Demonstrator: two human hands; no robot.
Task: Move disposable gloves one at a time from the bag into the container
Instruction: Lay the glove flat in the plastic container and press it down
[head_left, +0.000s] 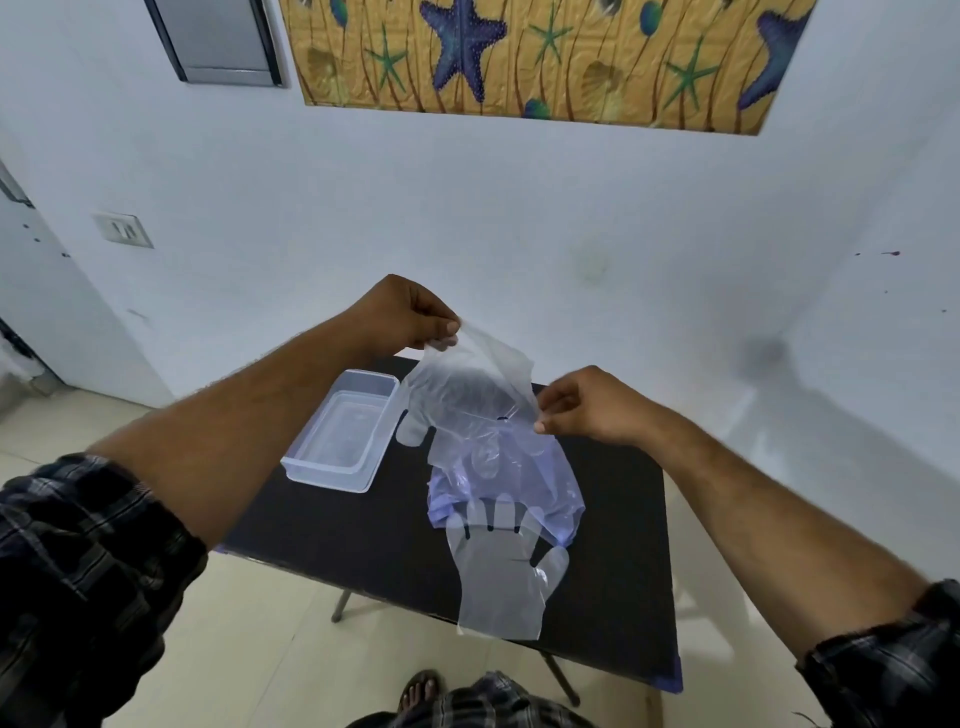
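Observation:
A clear disposable glove (470, 392) hangs in the air above the table, cuff up and fingers down. My left hand (408, 314) pinches the cuff's upper left corner. My right hand (589, 405) pinches its right edge, lower down. Below the glove lies the bluish plastic bag (540, 483) on the black table (613, 545). A second clear glove (501, 577) lies flat with its fingers reaching into the bag and its cuff over the table's near edge. The clear rectangular container (343, 431) stands open on the table to the left of the bag, with nothing visible inside.
The small black table stands against a white wall on folding legs. Tiled floor surrounds it. My sandalled foot (421, 693) shows below the near edge. A starfish picture (545, 57) hangs on the wall above.

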